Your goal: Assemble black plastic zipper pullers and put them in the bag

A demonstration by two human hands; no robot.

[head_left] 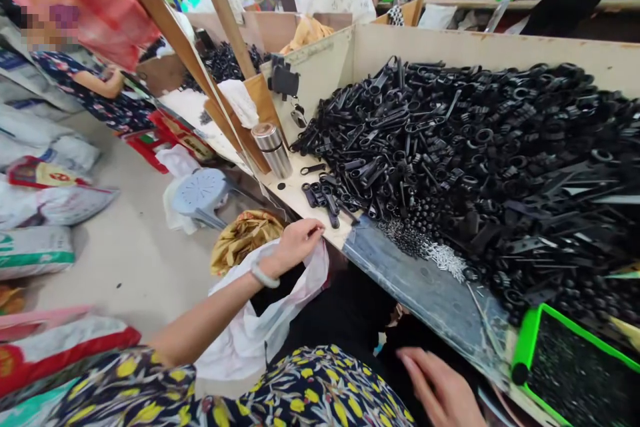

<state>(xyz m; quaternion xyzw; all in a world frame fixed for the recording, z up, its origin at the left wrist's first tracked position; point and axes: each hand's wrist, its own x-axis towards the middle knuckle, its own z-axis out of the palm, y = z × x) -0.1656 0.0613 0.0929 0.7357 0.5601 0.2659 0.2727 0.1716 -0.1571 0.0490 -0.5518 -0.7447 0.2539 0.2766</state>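
Note:
My left hand (299, 241), with a pale bangle (264, 275) at the wrist, is over the mouth of a white bag (240, 340) beside the table edge. Its fingers are curled together; what they hold, if anything, is hidden. Just beyond it on the table lies a small group of black plastic parts with ring ends (327, 199). Low at the right, my right hand (443, 387) hangs in front of the table edge near my lap, its fingers stretched out and holding nothing visible.
A large heap of black parts (450, 127) fills the walled table. Small silver pins (445, 259) lie by a blue-grey work surface (400, 273). A green tray (534, 347) stands right, a steel flask (273, 150) left. A blue stool (200, 192) and a co-worker (95, 90) are further left.

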